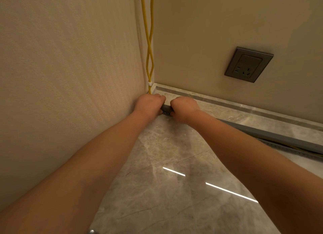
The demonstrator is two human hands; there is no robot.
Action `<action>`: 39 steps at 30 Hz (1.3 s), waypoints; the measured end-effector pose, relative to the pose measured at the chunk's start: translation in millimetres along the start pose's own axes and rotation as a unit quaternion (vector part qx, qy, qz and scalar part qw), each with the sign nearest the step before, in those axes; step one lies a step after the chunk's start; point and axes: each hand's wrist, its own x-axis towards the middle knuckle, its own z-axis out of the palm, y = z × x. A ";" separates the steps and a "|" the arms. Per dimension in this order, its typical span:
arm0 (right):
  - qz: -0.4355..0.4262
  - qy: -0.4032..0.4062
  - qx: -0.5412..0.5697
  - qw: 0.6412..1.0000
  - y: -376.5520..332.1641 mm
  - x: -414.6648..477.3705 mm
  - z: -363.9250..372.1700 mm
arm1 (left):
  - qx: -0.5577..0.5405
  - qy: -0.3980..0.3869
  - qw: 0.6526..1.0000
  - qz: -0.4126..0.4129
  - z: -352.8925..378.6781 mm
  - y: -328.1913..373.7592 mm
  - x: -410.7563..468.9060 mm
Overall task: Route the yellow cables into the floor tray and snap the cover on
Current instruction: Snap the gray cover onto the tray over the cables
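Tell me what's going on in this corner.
A person works at floor level by the wall corner. The left hand and right hand both grip the corner end of the grey cover, fingers curled over its top, seemingly pressing it onto the floor tray. The yellow cables drop down the corner through a white clip. Farther right, cable shows beneath the cover, so it does not look snapped on there.

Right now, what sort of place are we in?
Probably a finished indoor room, home or office, at a wall corner: striped wallpaper, glossy marble-look floor tiles with matching skirting, and a grey wall socket. Left hand and right hand grip the grey tray cover there.
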 end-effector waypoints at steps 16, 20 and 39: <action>0.004 0.123 0.075 0.990 7.2 -3.8 20.7 | 0.082 0.140 0.984 0.068 15.0 14.2 -30.0; 0.032 0.093 0.102 0.990 7.9 0.9 19.9 | 0.041 0.166 0.984 0.047 20.0 16.8 -30.1; 0.023 0.007 0.115 0.993 20.6 11.4 6.1 | 0.019 0.074 0.995 0.069 26.8 6.2 -5.9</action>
